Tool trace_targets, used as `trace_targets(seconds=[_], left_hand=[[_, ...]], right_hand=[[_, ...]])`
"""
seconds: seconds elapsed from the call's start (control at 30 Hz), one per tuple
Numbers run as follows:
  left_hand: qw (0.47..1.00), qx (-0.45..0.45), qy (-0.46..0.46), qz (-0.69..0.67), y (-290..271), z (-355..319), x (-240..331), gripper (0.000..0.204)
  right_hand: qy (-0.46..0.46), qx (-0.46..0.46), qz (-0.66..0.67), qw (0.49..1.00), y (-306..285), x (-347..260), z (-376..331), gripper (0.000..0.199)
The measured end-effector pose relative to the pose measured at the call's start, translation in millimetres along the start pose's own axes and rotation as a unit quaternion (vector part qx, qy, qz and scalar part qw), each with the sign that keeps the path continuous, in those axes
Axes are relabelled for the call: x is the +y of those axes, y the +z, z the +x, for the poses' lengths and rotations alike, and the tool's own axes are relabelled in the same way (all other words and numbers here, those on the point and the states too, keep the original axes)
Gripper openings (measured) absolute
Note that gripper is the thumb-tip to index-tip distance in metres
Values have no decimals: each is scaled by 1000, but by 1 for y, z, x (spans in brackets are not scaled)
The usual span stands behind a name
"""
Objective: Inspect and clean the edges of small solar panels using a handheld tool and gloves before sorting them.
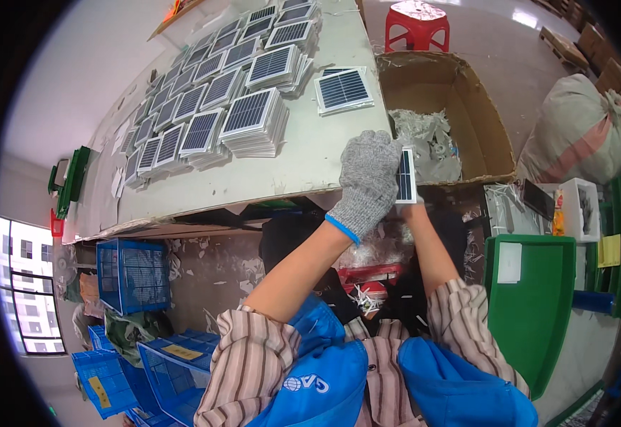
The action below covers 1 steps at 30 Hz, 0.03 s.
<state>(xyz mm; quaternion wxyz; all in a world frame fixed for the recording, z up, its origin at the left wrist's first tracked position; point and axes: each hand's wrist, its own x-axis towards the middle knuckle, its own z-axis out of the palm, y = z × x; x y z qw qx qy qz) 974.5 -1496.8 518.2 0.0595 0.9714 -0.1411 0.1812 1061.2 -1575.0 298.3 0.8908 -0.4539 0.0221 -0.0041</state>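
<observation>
My left hand [371, 171] wears a grey knit glove with a blue cuff. Its fingers are curled closed against the edge of a small solar panel [406, 178]; what they pinch is hidden. Bare-wristed, my right hand [411, 209] holds that panel from below, tilted steeply, with most of its fingers behind it. The panel is dark with thin light lines and a white rim. On the table just beyond lie a couple of loose panels [343, 91]. Many stacked solar panels [253, 117] stand in rows to the left.
A cardboard box [485, 114] with crumpled film scraps [428, 139] adjoins the table [296, 167] on the right. Beyond it is a red stool [417, 25]. A green tray [531, 320] lies at my right, blue crates [133, 276] at my left. A stuffed sack [574, 128] sits far right.
</observation>
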Motion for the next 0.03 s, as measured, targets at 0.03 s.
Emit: trace_targets(seconds=[0.03], left_hand=[[999,-21,-1,-36,-2,-1,0,30]], right_hand=[[199,-59,250,946,-22,10,9,34]])
